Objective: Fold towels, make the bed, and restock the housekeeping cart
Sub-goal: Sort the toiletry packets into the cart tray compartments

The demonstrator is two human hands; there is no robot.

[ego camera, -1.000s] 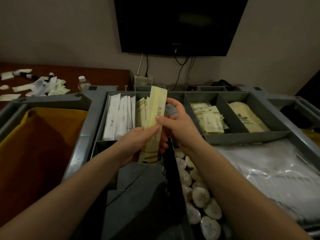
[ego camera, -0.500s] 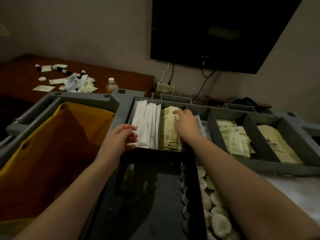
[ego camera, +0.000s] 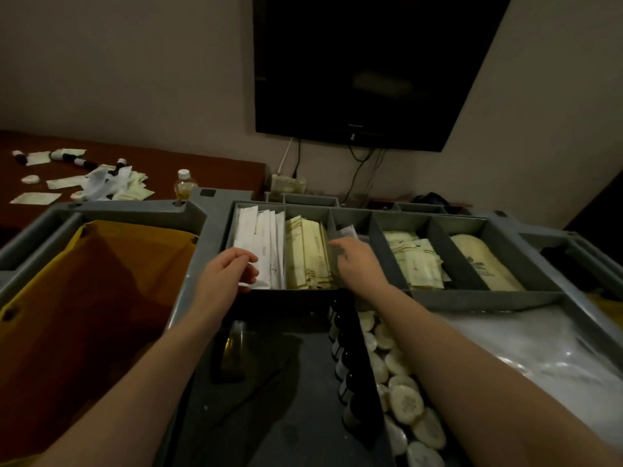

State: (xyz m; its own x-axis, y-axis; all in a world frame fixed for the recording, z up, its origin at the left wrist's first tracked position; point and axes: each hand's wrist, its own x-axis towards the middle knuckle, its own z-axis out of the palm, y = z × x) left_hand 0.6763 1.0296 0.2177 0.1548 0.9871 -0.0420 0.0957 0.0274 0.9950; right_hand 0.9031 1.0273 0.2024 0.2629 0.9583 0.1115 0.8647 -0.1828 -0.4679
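The grey housekeeping cart's divided top tray (ego camera: 472, 295) lies in front of me. Its leftmost compartment holds upright white packets (ego camera: 261, 242), and the one beside it holds cream packets (ego camera: 305, 256). My right hand (ego camera: 359, 266) rests at the right side of the cream packets, its fingers pressing against the stack. My left hand (ego camera: 227, 276) hovers at the near end of the white packets with loosely curled fingers and holds nothing that I can see.
More cream sachets (ego camera: 418, 264) and a cream pouch (ego camera: 482, 264) fill compartments to the right. Below lie dark bottles (ego camera: 344, 358), round soaps (ego camera: 404, 402) and plastic-wrapped linen (ego camera: 539, 358). A yellow bag (ego camera: 101, 281) hangs at the left. Loose packets (ego camera: 101, 183) lie on the brown desk.
Both hands held a bundle of cream packets up a second ago. The bundle now stands in its compartment, the right hand is against it, and the left hand has moved off to the white packets.
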